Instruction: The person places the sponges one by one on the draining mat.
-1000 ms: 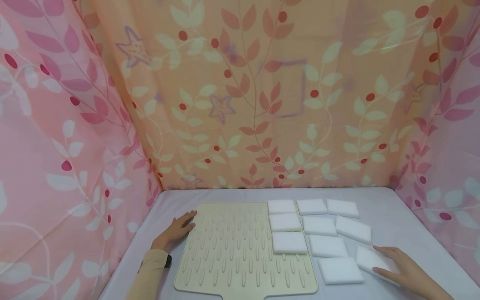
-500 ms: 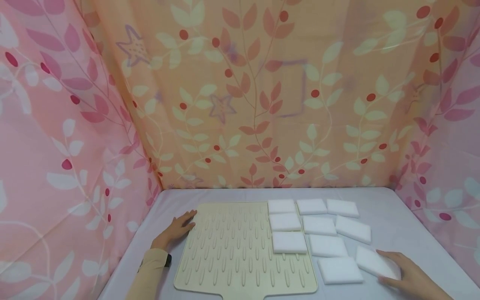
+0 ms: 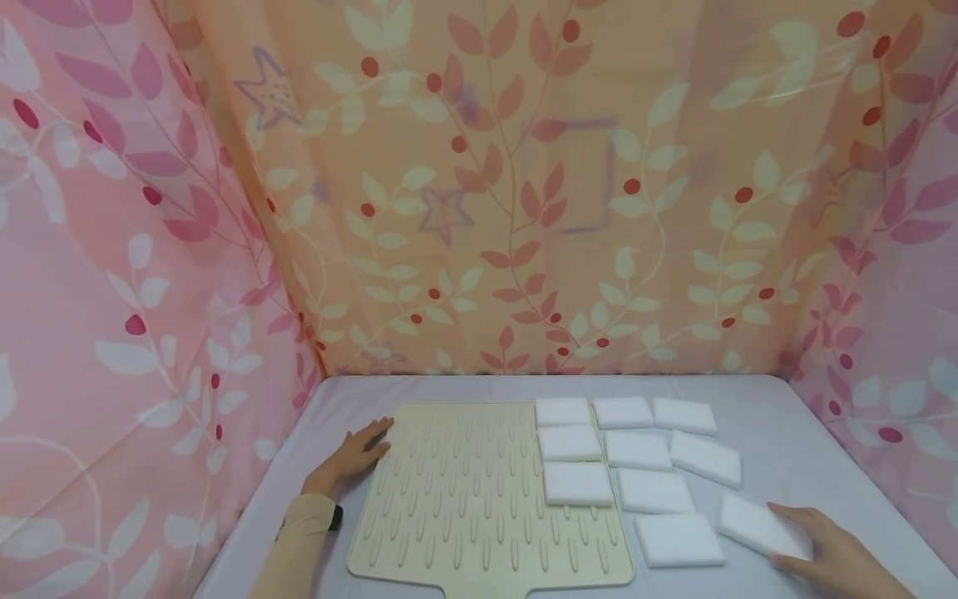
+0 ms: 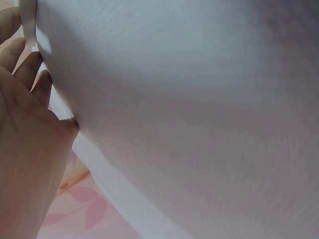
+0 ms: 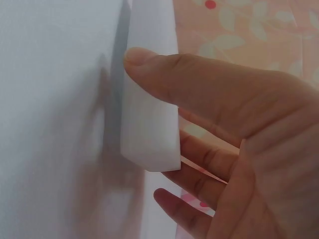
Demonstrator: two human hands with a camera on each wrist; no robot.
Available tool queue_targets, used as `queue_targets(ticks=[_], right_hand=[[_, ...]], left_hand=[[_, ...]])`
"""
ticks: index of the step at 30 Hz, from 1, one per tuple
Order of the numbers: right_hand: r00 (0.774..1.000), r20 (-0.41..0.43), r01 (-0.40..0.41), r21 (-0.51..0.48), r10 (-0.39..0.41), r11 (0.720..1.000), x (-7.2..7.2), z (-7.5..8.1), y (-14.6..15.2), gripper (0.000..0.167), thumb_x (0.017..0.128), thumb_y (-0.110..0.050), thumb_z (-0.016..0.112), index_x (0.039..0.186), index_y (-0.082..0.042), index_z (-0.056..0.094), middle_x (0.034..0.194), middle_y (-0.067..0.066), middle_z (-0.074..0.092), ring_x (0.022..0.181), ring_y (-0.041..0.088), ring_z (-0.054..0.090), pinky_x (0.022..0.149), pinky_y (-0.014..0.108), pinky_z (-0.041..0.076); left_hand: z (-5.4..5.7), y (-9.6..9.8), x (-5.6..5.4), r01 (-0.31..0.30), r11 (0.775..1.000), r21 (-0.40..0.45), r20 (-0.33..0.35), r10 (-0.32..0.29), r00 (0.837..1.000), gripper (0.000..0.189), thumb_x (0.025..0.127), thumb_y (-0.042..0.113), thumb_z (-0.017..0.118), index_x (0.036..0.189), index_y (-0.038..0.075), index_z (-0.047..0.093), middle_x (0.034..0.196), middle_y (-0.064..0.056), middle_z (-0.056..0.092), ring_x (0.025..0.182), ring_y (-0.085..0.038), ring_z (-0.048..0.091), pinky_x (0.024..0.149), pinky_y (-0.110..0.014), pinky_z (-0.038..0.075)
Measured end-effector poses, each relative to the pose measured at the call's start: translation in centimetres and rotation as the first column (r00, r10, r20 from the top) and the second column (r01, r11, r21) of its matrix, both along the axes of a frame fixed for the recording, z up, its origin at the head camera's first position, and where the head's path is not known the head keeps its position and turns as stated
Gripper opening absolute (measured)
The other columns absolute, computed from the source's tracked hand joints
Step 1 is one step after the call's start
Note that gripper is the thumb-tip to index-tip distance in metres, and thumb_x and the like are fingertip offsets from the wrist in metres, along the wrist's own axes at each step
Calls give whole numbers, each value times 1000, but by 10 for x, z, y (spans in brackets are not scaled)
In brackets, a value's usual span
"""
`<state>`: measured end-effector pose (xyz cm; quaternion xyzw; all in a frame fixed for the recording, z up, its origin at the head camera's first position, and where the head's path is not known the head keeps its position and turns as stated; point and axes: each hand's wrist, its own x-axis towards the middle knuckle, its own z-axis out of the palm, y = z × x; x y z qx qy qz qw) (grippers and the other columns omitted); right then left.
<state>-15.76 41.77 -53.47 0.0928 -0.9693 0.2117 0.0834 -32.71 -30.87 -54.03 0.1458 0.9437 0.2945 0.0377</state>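
At the table's right front, my right hand [image 3: 841, 556] pinches a white sponge block [image 3: 762, 526] between thumb and fingers. The right wrist view shows the thumb [image 5: 149, 64] on one side of this sponge [image 5: 152, 124], with the other fingers along its opposite side. The sponge appears slightly off the tabletop. My left hand [image 3: 350, 462] lies at the left edge of a beige board [image 3: 449, 499] with raised oval ridges and a handle at the front. In the left wrist view its fingers are extended or slightly bent, and the board barely shows.
Three white sponges [image 3: 576, 484] form a column along the board's right side. Several more sponges [image 3: 679, 541] lie in loose rows on the white tabletop [image 3: 816, 466] to its right. Patterned cloth [image 3: 479, 208] hangs behind the table and at both sides.
My right hand has closed its grip on the sponge and drawn it slightly rightward, away from the neighbouring sponge. The left hand stays in place.
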Motion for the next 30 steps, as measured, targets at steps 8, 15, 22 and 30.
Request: queue_targets(ticks=[8, 15, 22, 30], right_hand=[[994, 105, 32, 2, -32, 999, 3, 16, 1, 70, 75, -36, 75, 126, 4, 48, 117, 28, 53, 99, 41, 52, 74, 59, 43], [998, 68, 18, -21, -16, 1000, -1, 27, -3, 66, 76, -33, 75, 128, -1, 50, 117, 28, 54, 97, 24, 57, 72, 52, 48], [1000, 6, 1, -19, -1, 1000, -7, 37, -14, 66, 71, -33, 79, 124, -3, 53, 109, 19, 58, 85, -21, 37, 63, 25, 52], [999, 16, -41, -47, 42, 998, -12, 48, -28, 65, 72, -31, 79, 123, -1, 54, 109, 18, 59, 88, -20, 38, 66, 26, 53]], left_hand=[[4, 1, 1, 5, 1000, 5, -7, -5, 1000, 56, 94, 29, 53, 142, 6, 36, 146, -22, 32, 137, -44, 20, 103, -70, 0], [5, 2, 1, 10, 1000, 13, -12, -10, 1000, 56, 94, 28, 53, 142, 4, 36, 145, -23, 33, 136, -45, 20, 102, -71, 0], [0, 0, 0, 9, 1000, 12, -18, -8, 1000, 56, 94, 29, 53, 142, 6, 36, 145, -21, 33, 136, -44, 21, 101, -71, 1], [3, 1, 1, 12, 1000, 21, -22, -11, 1000, 56, 94, 28, 54, 142, 5, 36, 146, -21, 33, 136, -44, 21, 101, -71, 1]])
